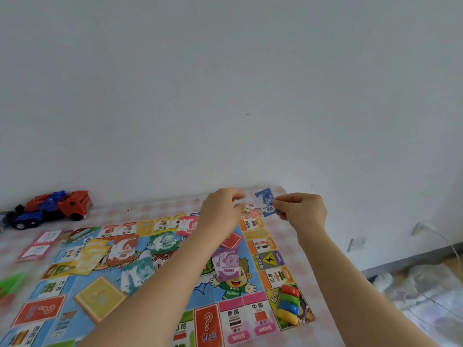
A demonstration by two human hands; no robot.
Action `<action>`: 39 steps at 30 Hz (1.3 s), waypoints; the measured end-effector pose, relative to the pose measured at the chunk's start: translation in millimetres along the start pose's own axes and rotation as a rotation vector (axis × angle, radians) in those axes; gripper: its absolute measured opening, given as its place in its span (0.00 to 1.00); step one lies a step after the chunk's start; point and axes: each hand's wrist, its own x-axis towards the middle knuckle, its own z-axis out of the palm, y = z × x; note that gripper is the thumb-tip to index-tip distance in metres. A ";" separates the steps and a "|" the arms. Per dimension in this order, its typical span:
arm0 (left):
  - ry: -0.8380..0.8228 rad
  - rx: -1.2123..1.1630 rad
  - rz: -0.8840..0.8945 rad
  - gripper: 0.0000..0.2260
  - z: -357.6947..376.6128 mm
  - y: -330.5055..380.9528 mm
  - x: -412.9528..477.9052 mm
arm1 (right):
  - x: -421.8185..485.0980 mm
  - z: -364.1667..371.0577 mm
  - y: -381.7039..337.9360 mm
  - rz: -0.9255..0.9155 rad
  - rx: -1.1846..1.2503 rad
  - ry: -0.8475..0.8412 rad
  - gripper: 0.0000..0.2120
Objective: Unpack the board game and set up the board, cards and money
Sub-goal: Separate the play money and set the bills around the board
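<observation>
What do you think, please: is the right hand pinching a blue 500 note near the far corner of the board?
Not quite: in the head view the right hand pinches a blue 10 note, not 500, near the far corner of the board.

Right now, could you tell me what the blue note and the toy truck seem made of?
Blue note: likely thin printed paper or card, flat with a printed 10. Toy truck: probably moulded plastic, smooth, in solid red and blue.
</observation>
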 end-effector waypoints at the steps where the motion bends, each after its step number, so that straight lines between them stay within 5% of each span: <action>1: -0.028 0.068 0.031 0.14 5.4 -0.6 5.1 | 7.8 2.6 2.4 0.004 -0.020 0.009 0.10; 22: -0.347 0.492 0.274 0.16 69.0 -26.5 58.4 | 68.9 41.8 28.0 -0.024 -0.424 -0.017 0.07; 33: -0.371 0.457 0.251 0.20 67.2 -25.7 57.3 | 65.7 45.9 29.5 -0.137 -0.614 -0.004 0.08; 39: -0.240 0.209 0.139 0.20 37.8 -25.8 59.9 | 53.1 39.3 18.0 -0.243 -0.637 0.012 0.10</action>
